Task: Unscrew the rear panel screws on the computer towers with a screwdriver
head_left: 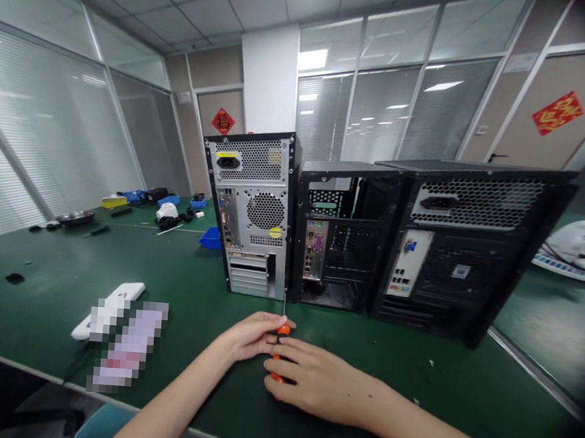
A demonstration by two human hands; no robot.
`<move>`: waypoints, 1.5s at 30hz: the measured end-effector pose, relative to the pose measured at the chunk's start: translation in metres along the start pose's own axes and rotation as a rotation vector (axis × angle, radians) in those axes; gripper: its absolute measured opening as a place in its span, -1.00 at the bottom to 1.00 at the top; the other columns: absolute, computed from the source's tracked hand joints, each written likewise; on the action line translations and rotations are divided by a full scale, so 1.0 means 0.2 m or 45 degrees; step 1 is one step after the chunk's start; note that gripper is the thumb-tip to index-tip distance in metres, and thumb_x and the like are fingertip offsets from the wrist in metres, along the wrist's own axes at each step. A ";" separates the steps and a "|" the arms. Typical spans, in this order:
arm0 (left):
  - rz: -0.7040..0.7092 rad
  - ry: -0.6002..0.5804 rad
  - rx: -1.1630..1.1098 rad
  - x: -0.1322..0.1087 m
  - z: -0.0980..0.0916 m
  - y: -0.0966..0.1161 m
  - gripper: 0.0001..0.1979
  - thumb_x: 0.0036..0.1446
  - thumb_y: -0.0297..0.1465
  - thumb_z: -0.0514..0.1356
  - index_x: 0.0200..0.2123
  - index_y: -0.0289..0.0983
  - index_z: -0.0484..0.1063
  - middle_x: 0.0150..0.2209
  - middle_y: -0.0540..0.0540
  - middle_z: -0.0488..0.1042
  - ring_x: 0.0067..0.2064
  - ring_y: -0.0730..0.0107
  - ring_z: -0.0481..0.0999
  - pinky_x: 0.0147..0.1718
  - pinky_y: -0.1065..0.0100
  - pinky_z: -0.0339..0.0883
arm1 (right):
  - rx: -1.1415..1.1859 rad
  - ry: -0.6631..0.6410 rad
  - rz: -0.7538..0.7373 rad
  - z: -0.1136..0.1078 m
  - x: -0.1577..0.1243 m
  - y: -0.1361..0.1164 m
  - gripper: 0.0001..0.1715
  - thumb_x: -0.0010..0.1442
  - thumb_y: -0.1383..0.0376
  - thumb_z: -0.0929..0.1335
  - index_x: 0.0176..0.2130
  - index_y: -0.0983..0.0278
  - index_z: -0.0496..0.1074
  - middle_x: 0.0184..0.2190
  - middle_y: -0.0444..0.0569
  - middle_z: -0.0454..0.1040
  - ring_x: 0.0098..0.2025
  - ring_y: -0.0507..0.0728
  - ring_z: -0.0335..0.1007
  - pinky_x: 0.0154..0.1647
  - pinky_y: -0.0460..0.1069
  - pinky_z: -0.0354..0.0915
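A screwdriver [284, 328] with an orange and black handle is over the green bench [183, 345], in front of three computer cases that stand side by side with their backs facing the person. The left hand [257, 333] pinches the top of the handle between its thumb and fingers. The right hand [311, 380] has its fingers wrapped over the lower part of the handle, so both hands are grasping the screwdriver. Its thin metal rod points away, to the bottom right corner of the silver-backed case [250, 219]. The tip is too small to tell if it sits in a screw. Next to that case is a black case with open gaps [363, 250], and then a wide black case [463, 257]. Off to the left lie a long white thing [129, 293] and a blurred purple thing [136, 345], close together. A blue bin [211, 238] sits beside the silver-backed case.
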State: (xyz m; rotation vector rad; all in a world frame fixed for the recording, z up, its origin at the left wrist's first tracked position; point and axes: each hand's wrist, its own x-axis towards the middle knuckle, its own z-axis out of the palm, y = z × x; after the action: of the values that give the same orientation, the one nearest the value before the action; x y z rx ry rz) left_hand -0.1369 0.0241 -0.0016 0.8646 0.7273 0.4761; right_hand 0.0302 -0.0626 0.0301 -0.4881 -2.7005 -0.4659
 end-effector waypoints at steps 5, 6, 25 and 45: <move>-0.010 -0.024 -0.017 -0.02 0.01 0.01 -0.66 0.02 -0.29 0.27 -0.21 -0.46 0.46 -0.34 -0.16 0.51 -0.37 0.44 0.53 -0.37 0.43 0.40 | -0.096 -0.002 -0.031 0.02 -0.01 0.00 -0.81 0.27 0.39 0.20 -0.18 0.27 0.37 -0.25 -0.08 0.44 -0.13 0.06 0.35 0.13 0.05 0.20; -0.016 -0.031 -0.013 -0.02 0.01 0.01 -0.66 0.04 -0.29 0.26 -0.22 -0.47 0.46 -0.33 -0.18 0.52 -0.36 0.43 0.54 -0.36 0.43 0.40 | -0.106 -0.001 -0.033 0.02 -0.01 0.00 -0.80 0.27 0.39 0.19 -0.17 0.26 0.36 -0.26 -0.08 0.44 -0.14 0.06 0.35 0.11 0.06 0.21; -0.041 -0.195 -0.118 -0.03 -0.02 0.02 -0.71 0.01 -0.50 0.24 -0.15 -0.48 0.44 -0.30 -0.19 0.53 -0.39 0.45 0.55 -0.39 0.47 0.39 | -0.194 0.028 -0.022 0.02 -0.01 0.00 -0.84 0.23 0.40 0.21 -0.20 0.26 0.33 -0.33 -0.05 0.38 -0.23 0.07 0.28 -0.12 0.03 0.27; 0.030 -0.085 -0.064 0.01 -0.02 -0.04 -0.65 -0.09 -0.36 0.36 -0.24 -0.44 0.46 -0.41 -0.11 0.52 -0.44 0.48 0.54 -0.45 0.50 0.42 | -0.374 0.344 -0.005 0.10 -0.02 -0.05 -0.91 0.10 0.41 0.28 -0.39 0.21 0.25 -0.48 -0.14 0.30 -0.41 0.06 0.23 -0.18 0.04 0.25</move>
State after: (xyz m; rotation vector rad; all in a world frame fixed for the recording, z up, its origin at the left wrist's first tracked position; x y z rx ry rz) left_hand -0.1375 0.0224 -0.0114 0.8388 0.6419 0.4822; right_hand 0.0235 -0.0653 0.0089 -0.4594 -2.3846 -0.8703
